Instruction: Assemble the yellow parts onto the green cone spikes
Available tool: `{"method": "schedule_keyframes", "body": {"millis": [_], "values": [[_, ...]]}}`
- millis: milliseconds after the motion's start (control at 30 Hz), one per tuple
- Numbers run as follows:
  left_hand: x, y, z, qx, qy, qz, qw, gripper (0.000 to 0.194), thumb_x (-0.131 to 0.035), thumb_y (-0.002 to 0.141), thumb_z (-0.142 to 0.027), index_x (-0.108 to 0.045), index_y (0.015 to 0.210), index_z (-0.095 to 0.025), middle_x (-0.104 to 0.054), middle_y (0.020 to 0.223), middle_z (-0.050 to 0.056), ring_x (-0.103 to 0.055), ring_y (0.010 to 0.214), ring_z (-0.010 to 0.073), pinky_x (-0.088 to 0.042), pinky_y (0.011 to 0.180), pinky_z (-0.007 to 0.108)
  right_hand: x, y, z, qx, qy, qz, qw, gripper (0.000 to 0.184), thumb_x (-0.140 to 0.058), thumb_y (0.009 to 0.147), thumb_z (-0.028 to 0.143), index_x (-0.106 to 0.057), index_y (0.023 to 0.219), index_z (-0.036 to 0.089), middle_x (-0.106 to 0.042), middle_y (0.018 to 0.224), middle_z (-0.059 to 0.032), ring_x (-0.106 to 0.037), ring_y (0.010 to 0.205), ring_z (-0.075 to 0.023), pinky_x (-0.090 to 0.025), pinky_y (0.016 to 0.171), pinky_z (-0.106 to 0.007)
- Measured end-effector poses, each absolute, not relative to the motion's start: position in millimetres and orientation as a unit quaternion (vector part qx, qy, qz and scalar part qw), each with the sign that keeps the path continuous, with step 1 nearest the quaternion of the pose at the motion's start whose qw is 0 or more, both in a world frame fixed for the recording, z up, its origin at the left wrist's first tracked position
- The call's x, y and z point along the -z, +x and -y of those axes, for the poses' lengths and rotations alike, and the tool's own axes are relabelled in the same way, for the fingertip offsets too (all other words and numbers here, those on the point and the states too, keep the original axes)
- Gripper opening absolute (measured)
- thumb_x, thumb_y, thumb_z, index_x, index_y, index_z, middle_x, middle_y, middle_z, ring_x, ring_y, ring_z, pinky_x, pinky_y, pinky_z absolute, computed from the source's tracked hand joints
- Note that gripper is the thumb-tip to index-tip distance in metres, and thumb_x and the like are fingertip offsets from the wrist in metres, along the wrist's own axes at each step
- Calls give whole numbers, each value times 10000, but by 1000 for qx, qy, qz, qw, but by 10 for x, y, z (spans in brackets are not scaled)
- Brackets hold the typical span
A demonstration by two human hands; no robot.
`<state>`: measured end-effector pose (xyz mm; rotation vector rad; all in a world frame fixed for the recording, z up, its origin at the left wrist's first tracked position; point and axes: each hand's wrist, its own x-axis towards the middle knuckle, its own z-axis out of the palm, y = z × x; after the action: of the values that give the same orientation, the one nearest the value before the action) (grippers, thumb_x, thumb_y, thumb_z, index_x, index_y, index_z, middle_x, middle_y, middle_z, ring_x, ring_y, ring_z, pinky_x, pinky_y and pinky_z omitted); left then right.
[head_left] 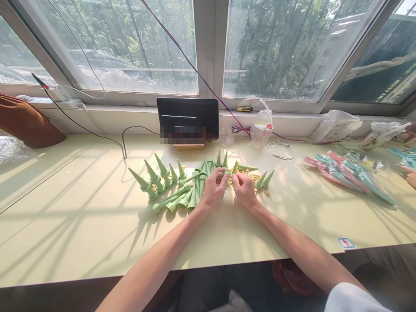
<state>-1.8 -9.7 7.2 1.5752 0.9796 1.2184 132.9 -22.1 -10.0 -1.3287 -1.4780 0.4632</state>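
Note:
My right hand (244, 189) pinches a small green plastic cone (234, 167) that points upward. Close beside it, my left hand (214, 187) has its fingers curled around a green plastic spike, mostly hidden by the hand; a narrow green tip shows beneath. Long green spikes (178, 200) with ribbed caps lie fanned out left of my left hand. Farther left, several green cone-topped pieces (152, 171) stand upright. Two more upright cones (263, 180) are just right of my right hand. Small yellowish pieces (253, 177) are scattered behind and beside the right hand.
A dark screen (190, 119) on a small stand is at the back by the window. A plastic-bagged cup (261, 125) and a coiled cable (281, 150) are right of it. Bagged pink and teal items (349, 173) lie at right, a brown bag (29, 121) at far left.

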Motion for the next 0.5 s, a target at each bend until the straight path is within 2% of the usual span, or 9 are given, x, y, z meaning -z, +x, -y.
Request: {"method": "schedule_keyframes", "body": {"millis": [167, 233, 333, 433, 500], "values": [[-77, -9, 80, -499, 613, -394, 469, 309, -586, 879, -481, -580, 1002, -197, -385, 581, -61, -404, 533, 90, -330, 502, 208, 89, 1316, 230, -198, -557, 610, 527, 404, -464, 927, 364, -291, 590, 223, -309, 525, 54, -314, 507, -111, -267, 512, -265], [-85, -6, 69, -503, 593, -401, 484, 313, -598, 868, -485, -577, 995, -199, -431, 586, -55, -430, 531, 91, -344, 492, 204, 71, 1302, 245, -204, -556, 609, 528, 393, -472, 941, 397, -366, 610, 214, -360, 533, 52, -358, 508, -112, -296, 519, -261], [-92, -4, 53, -513, 560, -413, 503, 321, -609, 856, -491, -574, 986, -199, -492, 597, -46, -439, 509, 84, -359, 473, 200, 39, 1280, 274, -236, -545, 609, 526, 280, -496, 947, 436, -533, 803, 198, -527, 619, 32, -474, 521, -120, -358, 530, -256], [-98, -11, 41, -524, 527, -427, 515, 328, -629, 837, -491, -570, 971, -198, -522, 602, -43, -442, 485, 78, -367, 452, 198, 24, 1268, 292, -250, -538, 615, 520, 274, -522, 939, 447, -574, 1021, 191, -632, 745, -1, -539, 524, -128, -408, 543, -264], [-106, -18, 37, -523, 508, -437, 527, 335, -639, 824, -497, -569, 958, -198, -517, 586, -49, -420, 450, 73, -354, 423, 200, 27, 1268, 294, -237, -536, 628, 512, 296, -521, 941, 441, -587, 1076, 185, -660, 801, -22, -557, 536, -133, -431, 567, -273]]}}
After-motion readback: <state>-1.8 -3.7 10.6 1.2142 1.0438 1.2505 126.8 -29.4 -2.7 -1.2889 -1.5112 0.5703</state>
